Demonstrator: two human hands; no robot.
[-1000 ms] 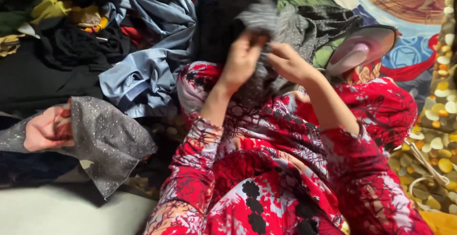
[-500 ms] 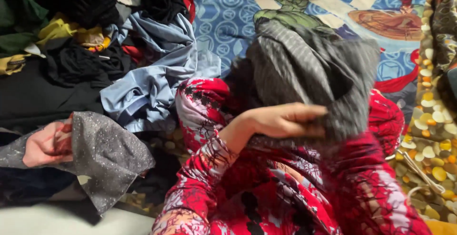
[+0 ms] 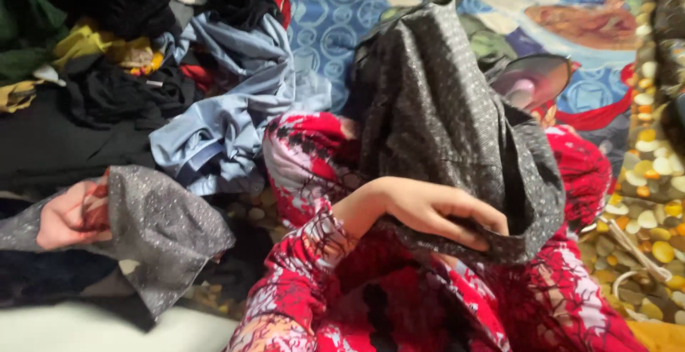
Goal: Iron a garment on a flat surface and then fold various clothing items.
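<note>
A dark grey speckled garment [image 3: 457, 131] is seen from the head camera, lifted over a lap clothed in red, white and black patterned fabric [image 3: 399, 302]. The left hand [image 3: 435, 209], reaching out of a sleeve of the same red print, is laid flat against the lower hem of the garment, fingers [image 3: 474, 227] stretched out and close together, the thumb tucked beneath the cloth edge so that the hem is pinched. The right hand is not seen; it appears to be hidden under or behind the raised grey cloth, and whether it is closed on anything cannot be told.

At the left edge, another person's hand [image 3: 71, 216] is shown curled around a second piece of grey speckled cloth [image 3: 153, 231], which is draped down towards a pale surface [image 3: 93, 327] at the bottom of the frame.

Behind, a heap of clothing is piled: a light blue shirt [image 3: 228, 116] just beside the lifted garment, black clothes [image 3: 78, 131] to its left, and yellow fabric [image 3: 100, 45] and green fabric [image 3: 28, 24] further back. A blue patterned mat [image 3: 328, 17] is spread beneath, and a round pink-faced object [image 3: 531, 84] is partly covered by the grey garment at the right. A pebble-printed cloth [image 3: 653, 209] is seen along the right edge.
</note>
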